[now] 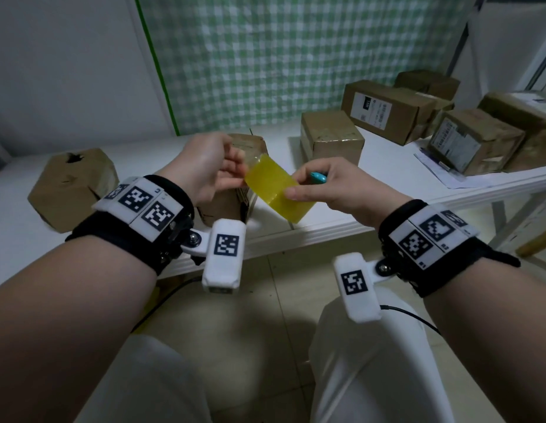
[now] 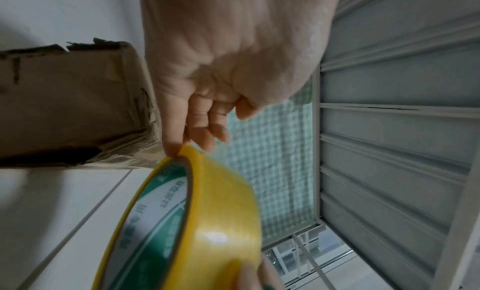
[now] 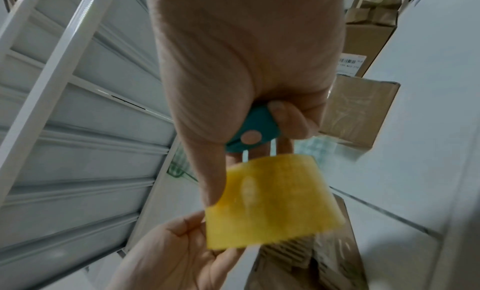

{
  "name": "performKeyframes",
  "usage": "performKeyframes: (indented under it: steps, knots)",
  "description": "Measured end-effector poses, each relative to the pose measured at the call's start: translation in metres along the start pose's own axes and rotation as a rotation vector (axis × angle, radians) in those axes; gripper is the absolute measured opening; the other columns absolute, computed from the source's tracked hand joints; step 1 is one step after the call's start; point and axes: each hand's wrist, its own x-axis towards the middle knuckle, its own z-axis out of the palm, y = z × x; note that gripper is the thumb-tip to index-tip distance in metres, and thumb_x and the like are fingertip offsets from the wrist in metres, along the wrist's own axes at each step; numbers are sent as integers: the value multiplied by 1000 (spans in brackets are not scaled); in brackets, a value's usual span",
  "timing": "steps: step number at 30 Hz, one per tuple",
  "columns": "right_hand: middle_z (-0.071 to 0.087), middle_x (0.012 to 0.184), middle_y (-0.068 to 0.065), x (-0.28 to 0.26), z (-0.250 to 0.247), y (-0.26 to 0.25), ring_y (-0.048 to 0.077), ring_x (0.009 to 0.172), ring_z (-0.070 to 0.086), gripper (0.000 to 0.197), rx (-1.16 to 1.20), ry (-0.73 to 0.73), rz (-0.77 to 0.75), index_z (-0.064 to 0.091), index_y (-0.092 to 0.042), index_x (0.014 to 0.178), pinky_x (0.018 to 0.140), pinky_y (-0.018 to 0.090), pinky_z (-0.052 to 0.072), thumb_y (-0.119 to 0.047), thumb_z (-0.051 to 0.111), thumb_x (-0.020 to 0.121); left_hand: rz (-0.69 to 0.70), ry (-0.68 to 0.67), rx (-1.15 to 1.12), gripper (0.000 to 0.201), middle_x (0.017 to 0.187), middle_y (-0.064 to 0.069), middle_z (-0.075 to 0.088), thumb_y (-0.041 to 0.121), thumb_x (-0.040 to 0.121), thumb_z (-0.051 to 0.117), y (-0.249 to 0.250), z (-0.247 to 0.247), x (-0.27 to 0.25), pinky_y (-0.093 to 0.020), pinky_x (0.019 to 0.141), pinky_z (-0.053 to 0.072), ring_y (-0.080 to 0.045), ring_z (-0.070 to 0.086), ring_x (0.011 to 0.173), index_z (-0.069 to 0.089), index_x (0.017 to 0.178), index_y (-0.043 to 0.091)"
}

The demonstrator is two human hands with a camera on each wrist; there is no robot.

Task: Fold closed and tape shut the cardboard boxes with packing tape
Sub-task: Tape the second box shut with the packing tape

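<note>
A yellow packing tape roll [image 1: 278,190] hangs in the air between both hands, above the table's front edge. My left hand [image 1: 235,175] holds its left end with curled fingertips; in the left wrist view one fingertip [image 2: 172,148] sits on the rim of the tape roll [image 2: 207,222]. My right hand [image 1: 296,192] pinches the right side, thumb on top. The same hand also keeps a teal cutter [image 3: 252,128] tucked under curled fingers. A worn brown cardboard box [image 1: 226,209] stands on the white table [image 1: 342,221] just behind the roll.
A crumpled box [image 1: 73,187] lies at the left. Another small box [image 1: 329,138] stands behind the right hand, and several labelled boxes [image 1: 391,109] fill the back right. Papers [image 1: 439,172] lie near them. A checked curtain [image 1: 281,56] hangs behind.
</note>
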Motion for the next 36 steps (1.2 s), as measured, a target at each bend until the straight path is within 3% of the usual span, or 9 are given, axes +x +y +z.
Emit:
performKeyframes:
  steps: [4, 7, 10, 13, 16, 20, 25, 31, 36]
  knots:
    - [52, 78, -1, 2, 5, 5, 14, 69, 46, 12, -42, 48, -19, 63, -15, 90, 48, 19, 40, -27, 61, 91, 84, -57, 152, 23, 67, -2, 55, 21, 93, 54, -3, -2, 2, -27, 60, 55, -11, 56, 59, 56, 71, 14]
    - [55, 87, -2, 4, 9, 5, 14, 78, 54, 23, -59, 52, -15, 61, -9, 99, 56, 29, 54, -30, 56, 94, 168, 15, 331, 19, 64, -4, 60, 14, 88, 63, -5, -6, 5, -24, 53, 53, -10, 59, 53, 58, 71, 12]
    - [55, 87, -2, 10, 13, -1, 13, 75, 53, 29, -213, 125, -55, 64, -10, 103, 55, 25, 50, -35, 55, 93, 291, 91, 597, 25, 62, -5, 65, 15, 88, 63, -6, -6, 5, -32, 66, 54, -14, 57, 53, 62, 63, 12]
    - [62, 101, 2, 20, 9, -4, 19, 94, 56, 36, -504, 198, -53, 65, -15, 112, 76, 29, 47, -43, 54, 92, 500, 214, 897, 29, 58, 4, 60, 15, 88, 57, -2, -1, -3, -16, 56, 40, -4, 50, 54, 64, 60, 13]
    - [62, 115, 8, 25, 4, -7, 24, 106, 56, 42, -544, 211, 12, 64, -13, 116, 83, 33, 48, -45, 53, 92, 571, 254, 968, 25, 69, -5, 65, 16, 89, 56, 8, 1, -2, -24, 57, 34, -13, 53, 62, 67, 70, 4]
    - [62, 114, 6, 36, 2, -23, 23, 101, 56, 41, -637, 200, 16, 65, -17, 114, 80, 33, 48, -48, 53, 91, 569, 270, 941, 25, 71, -7, 64, 17, 90, 55, 5, -1, 1, -27, 63, 34, -20, 55, 68, 66, 77, -1]
    - [59, 97, 4, 45, 2, -23, 21, 81, 50, 44, -938, 170, 69, 66, -16, 110, 69, 31, 42, -52, 49, 91, 499, 269, 649, 26, 70, -13, 66, 16, 91, 56, 15, -13, 6, -42, 78, 55, -30, 67, 77, 59, 66, 9]
    - [66, 95, 10, 57, 4, -17, 19, 72, 53, 55, -881, 180, 115, 69, -8, 102, 67, 35, 51, -58, 51, 88, 312, 183, 401, 21, 64, -5, 59, 13, 89, 61, 16, -28, 11, -30, 61, 51, -15, 59, 58, 54, 69, 13]
    - [64, 110, 24, 66, -1, -18, 31, 95, 62, 69, -703, 158, 138, 63, 6, 112, 88, 47, 51, -57, 58, 84, 232, 192, 270, 21, 65, -7, 61, 13, 88, 65, 1, -41, 22, -21, 47, 48, -15, 59, 56, 53, 71, 11]
